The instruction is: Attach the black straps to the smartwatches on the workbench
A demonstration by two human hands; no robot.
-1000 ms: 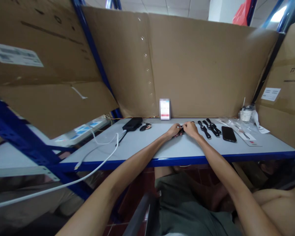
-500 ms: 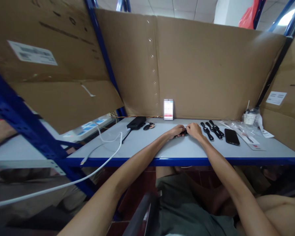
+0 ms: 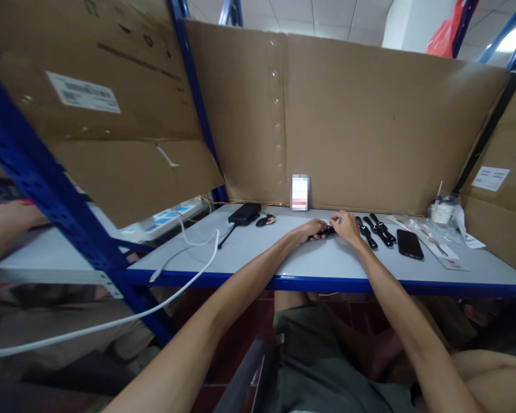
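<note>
One broad brown cardboard panel, stood directly behind the landmark, an upright phone with a lit, blurred screen. One flat grey tabletop with a blue front edge, spread in front of the phone and to both sides. One long white cable, looped to the phone's left and toward the viewer. One white power strip with blue markings, set farther to the phone's left. One clear crinkled plastic wrapping, laid well to the phone's right, with one white cup beside it. One black rectangular box, placed to the phone's left.

One left hand, held in front of the phone, its fingers curled closed around a small black glossy piece. One right hand, in front and to the phone's right, fingers bent close at that piece; whether it is pinched or only touched cannot be told.

One black flat smartphone, laid face up to the phone's right. Several black strap-shaped items, laid between both phones. One small dark oval object, to the upright phone's left. The held piece, front-right of the upright phone, is partly hidden by fingers.
</note>
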